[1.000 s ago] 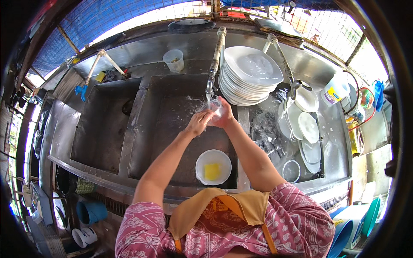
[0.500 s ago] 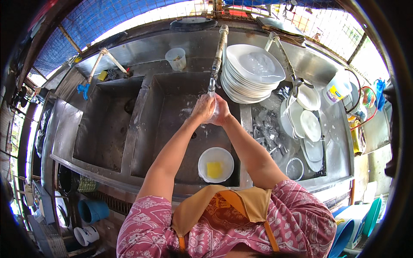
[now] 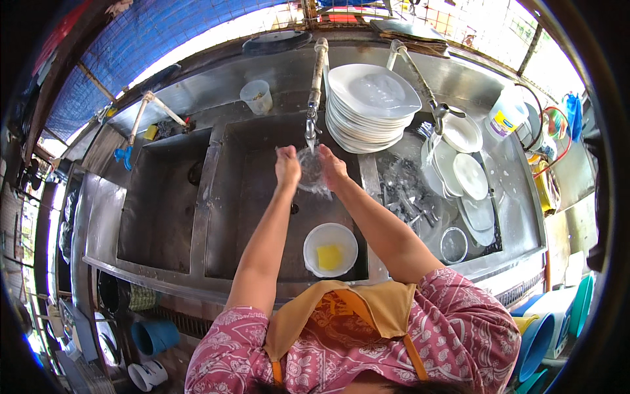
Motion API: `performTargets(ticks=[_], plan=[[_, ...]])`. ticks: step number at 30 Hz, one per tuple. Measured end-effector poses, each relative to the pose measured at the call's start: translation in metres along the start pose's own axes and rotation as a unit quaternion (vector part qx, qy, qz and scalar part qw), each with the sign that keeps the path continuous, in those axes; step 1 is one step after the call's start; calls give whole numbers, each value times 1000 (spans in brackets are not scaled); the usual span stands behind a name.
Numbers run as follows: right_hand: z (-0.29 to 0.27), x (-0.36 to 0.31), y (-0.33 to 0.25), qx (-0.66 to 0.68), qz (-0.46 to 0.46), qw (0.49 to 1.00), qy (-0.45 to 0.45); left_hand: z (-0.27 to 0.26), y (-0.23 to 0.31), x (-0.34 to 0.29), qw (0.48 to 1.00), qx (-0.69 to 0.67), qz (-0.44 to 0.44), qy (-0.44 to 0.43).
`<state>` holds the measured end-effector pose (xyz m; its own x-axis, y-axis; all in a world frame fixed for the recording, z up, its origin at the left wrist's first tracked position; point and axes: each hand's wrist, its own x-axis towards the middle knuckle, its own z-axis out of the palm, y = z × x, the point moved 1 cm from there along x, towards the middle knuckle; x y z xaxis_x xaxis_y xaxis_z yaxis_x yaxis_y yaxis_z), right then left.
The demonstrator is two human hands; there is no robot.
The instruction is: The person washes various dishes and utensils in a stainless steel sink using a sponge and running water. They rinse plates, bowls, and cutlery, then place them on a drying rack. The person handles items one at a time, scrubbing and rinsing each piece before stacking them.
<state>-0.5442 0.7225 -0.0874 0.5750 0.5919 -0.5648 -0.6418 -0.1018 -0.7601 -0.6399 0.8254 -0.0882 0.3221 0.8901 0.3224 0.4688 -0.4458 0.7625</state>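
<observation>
Wider apart than before, left hand (image 3: 287, 169) and right hand (image 3: 333, 171) hold a clear bowl (image 3: 310, 173) between them, upper centre of frame, under the tap (image 3: 310, 131); neither looks nearer.

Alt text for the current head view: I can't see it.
The person's left hand and right hand face each other beneath a running tap, around what looks like a clear item blurred by splashing water. Nearer the person, a white bowl with a yellow sponge sits in the sink; white plates are stacked beyond the right hand.
</observation>
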Motion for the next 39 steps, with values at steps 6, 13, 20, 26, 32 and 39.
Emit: performTargets(ticks=[6,13,20,26,32,39], plan=[[-15,14,1,-304,-331,890,77,17,27,-21,950,-103,-154,-252],[-46,15,8,84,-9,991,-108,13,-6,-5,817,-244,-195,-484],[-20,-1,12,-319,-366,874,-15,-12,49,-33,935,194,18,-297],[-17,-33,1,-65,-204,974,-79,-31,31,-10,966,197,-9,-165],[-82,-31,-12,-198,-278,938,-53,-16,54,1,935,164,95,-299],[-355,-149,-36,-623,-285,662,302,-14,11,4,974,-132,63,-172]])
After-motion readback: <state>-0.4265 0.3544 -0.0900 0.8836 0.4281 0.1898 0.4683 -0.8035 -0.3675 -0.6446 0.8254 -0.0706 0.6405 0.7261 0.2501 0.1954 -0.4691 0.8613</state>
